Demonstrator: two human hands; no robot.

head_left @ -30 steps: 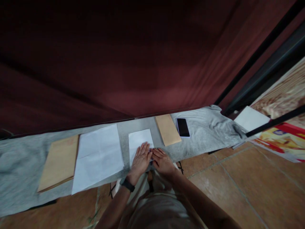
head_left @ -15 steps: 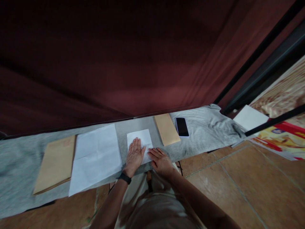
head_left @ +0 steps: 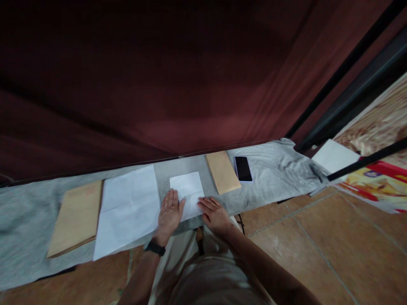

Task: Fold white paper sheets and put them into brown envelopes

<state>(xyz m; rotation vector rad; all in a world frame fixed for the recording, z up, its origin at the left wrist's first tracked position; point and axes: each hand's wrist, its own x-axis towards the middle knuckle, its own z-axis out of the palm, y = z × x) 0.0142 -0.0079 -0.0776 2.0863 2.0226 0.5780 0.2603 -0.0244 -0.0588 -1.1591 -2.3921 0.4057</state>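
A small folded white paper (head_left: 190, 186) lies flat on the grey cloth in front of me. My left hand (head_left: 169, 214), with a dark band at the wrist, rests flat at the paper's left edge, fingers extended. At its lower right edge lies my right hand (head_left: 216, 214), fingers stretched out and their tips touching the paper. Left of my left hand is a large white sheet (head_left: 129, 207) with fold creases. A brown envelope (head_left: 223, 171) lies to the right, beyond my right hand.
A stack of brown envelopes (head_left: 76, 216) sits at the left. A phone (head_left: 243, 169) lies right of the single envelope. The grey cloth (head_left: 270, 169) covers a narrow surface against a dark red curtain (head_left: 190, 84). A colourful box (head_left: 378, 186) is on the right by a black pole.
My left hand has slid left from the middle of the small paper to its left edge. My right hand has stayed in place.
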